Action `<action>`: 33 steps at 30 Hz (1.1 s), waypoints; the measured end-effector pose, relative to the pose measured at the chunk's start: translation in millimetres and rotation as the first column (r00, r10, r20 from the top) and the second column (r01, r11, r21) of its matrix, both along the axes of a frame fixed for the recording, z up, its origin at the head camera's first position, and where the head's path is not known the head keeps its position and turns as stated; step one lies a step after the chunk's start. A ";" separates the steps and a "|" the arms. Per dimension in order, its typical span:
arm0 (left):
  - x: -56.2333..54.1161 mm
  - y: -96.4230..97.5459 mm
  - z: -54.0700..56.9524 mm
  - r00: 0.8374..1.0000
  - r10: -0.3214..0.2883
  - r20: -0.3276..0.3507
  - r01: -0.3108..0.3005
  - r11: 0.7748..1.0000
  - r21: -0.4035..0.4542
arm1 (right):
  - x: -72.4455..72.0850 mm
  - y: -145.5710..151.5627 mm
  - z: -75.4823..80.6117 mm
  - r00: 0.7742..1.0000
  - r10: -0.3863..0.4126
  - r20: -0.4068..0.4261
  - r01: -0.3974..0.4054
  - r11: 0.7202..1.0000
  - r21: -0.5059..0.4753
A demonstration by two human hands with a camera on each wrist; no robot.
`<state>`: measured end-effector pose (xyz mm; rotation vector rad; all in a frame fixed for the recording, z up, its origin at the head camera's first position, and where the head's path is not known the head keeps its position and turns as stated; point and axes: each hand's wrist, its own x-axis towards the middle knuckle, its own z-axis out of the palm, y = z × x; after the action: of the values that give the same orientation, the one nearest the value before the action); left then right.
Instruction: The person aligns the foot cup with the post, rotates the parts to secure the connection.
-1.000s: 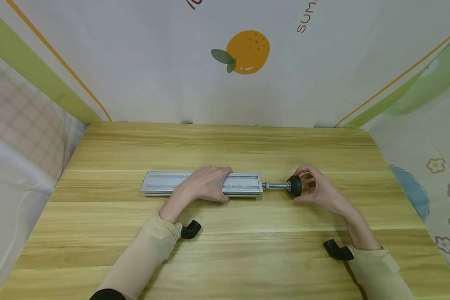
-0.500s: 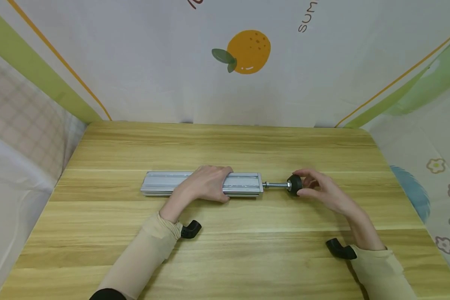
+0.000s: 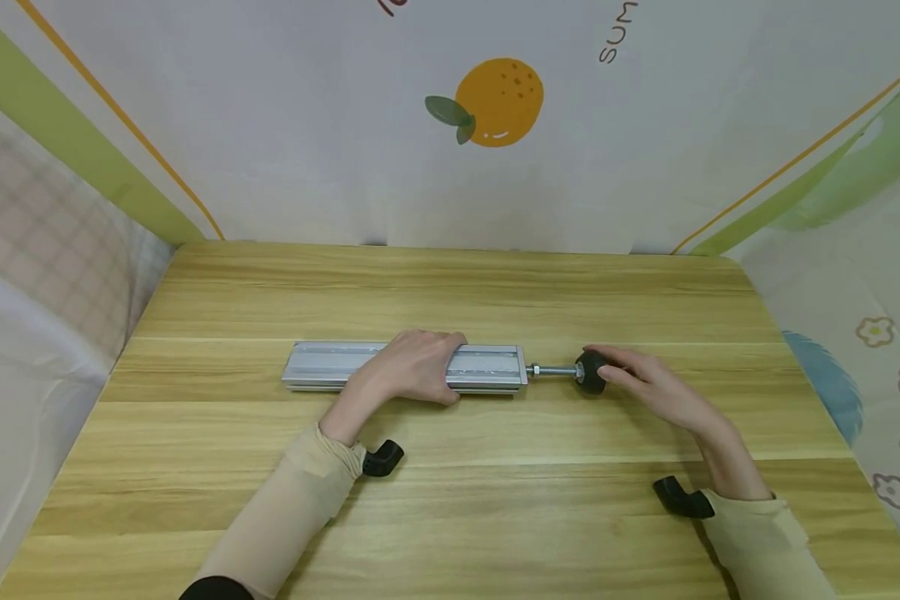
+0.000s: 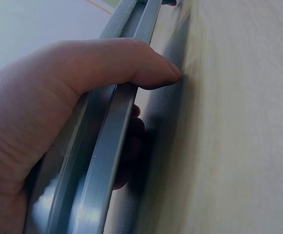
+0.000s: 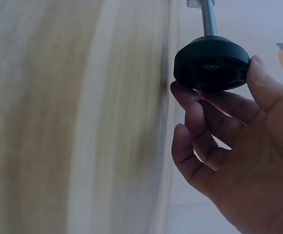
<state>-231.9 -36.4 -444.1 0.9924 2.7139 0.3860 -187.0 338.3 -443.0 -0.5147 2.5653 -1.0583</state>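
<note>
A silver aluminium extrusion lies lengthwise across the wooden table. Draped over its middle, my left hand grips it, thumb on the near side; in the left wrist view its fingers show beneath the metal. From the right end sticks a threaded rod with a nut near the end plate. A black round levelling foot sits on the rod's outer end. My right hand pinches the foot's rim between thumb and forefinger. In the right wrist view the other fingers curl loosely below the foot.
The wooden table has its back edge against a white curtain printed with an orange. Black curved pieces stick out from both sleeve cuffs, above the table. More printed cloth hangs on the left and right.
My right thumb has moved up from the foot's lower edge across its side, and the right hand has turned with it. The left hand and the extrusion stay put.
</note>
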 end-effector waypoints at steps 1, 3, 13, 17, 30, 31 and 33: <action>0.0 0.2 0.3 1.000 0.000 0.001 0.000 1.000 -0.002 | -0.1 0.3 -0.2 1.000 0.001 -0.003 -0.001 1.000 0.003; 0.0 0.5 0.6 1.000 -0.001 0.000 0.001 1.000 -0.005 | -0.2 0.8 -0.6 1.000 -0.002 -0.003 0.002 1.000 0.006; 0.1 0.7 0.9 1.000 0.002 0.005 -0.002 1.000 -0.009 | 0.1 -0.5 -0.5 0.998 -0.057 -0.037 0.055 0.997 -0.056; 0.1 0.8 1.2 1.000 0.004 0.009 -0.004 1.000 -0.010 | -1.3 -3.6 -1.8 0.995 -0.060 -0.083 0.056 0.997 -0.058; -0.4 0.9 -1.0 1.000 -0.001 -0.011 0.001 1.000 0.006 | 0.6 -5.4 -1.9 0.987 -0.055 -0.153 0.054 0.998 -0.010; -0.4 1.0 -1.0 1.000 -0.001 -0.011 0.001 1.000 0.006 | 1.1 -4.5 -1.7 0.987 -0.051 -0.154 0.050 0.999 -0.006; -0.4 0.9 -0.8 1.000 -0.001 -0.009 0.001 1.000 0.004 | 2.0 -2.9 -0.3 0.988 -0.037 -0.152 0.037 0.999 -0.004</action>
<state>-232.3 -35.5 -444.9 0.9990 2.7218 0.3881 -185.0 335.4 -443.4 -0.5706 2.7169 -1.0708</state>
